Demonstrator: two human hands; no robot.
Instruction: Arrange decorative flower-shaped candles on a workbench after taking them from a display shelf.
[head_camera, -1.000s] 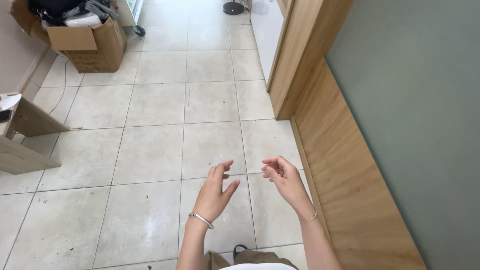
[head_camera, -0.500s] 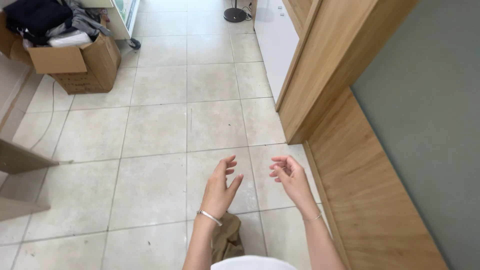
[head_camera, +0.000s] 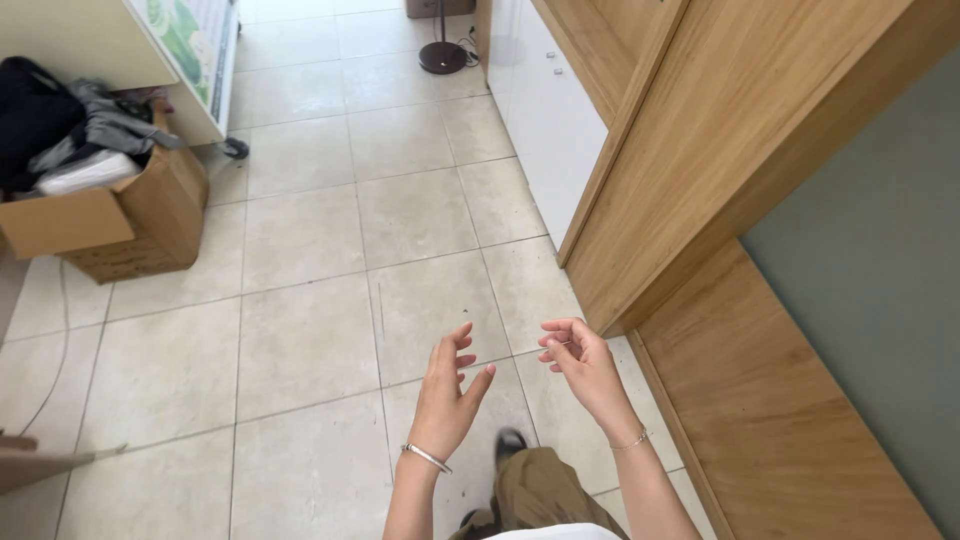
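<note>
While both of your hands hang empty over the tiled floor (head_camera: 300, 340), your left hand (head_camera: 447, 395) has its fingers spread, pointing far, and your right hand (head_camera: 580, 362) curls loosely beside it, apart. Each wrist wears one thin bracelet. One open cardboard box (head_camera: 130, 215) of clothes sits far left, beside a white panel with a green label (head_camera: 195, 40).
</note>
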